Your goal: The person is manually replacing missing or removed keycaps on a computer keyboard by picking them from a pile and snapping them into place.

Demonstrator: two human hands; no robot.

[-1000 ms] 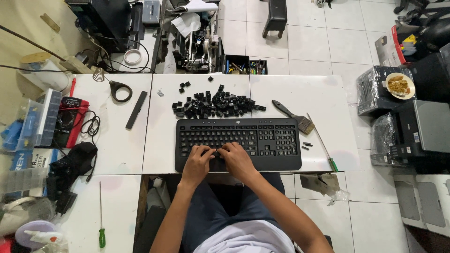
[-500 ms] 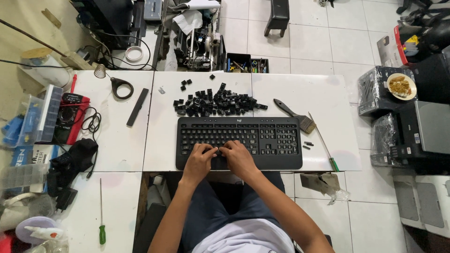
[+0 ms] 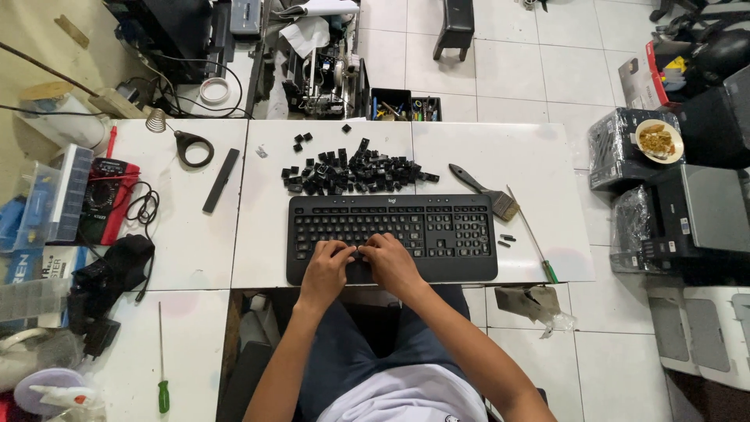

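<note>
Pressing down on the lower middle rows of the black keyboard (image 3: 392,237), the left hand (image 3: 326,266) and right hand (image 3: 392,264) grasp nothing, fingers curled onto its keys, while loose keycaps (image 3: 355,170) lie heaped just beyond its far edge, within reach.

The keyboard (image 3: 392,237) is black, as are the loose keycaps (image 3: 355,172) at 12 o'clock. The desk (image 3: 469,156) is white. The brush (image 3: 484,190) at 2 o'clock has tan bristles; a screwdriver (image 3: 162,395) has a green handle.
</note>
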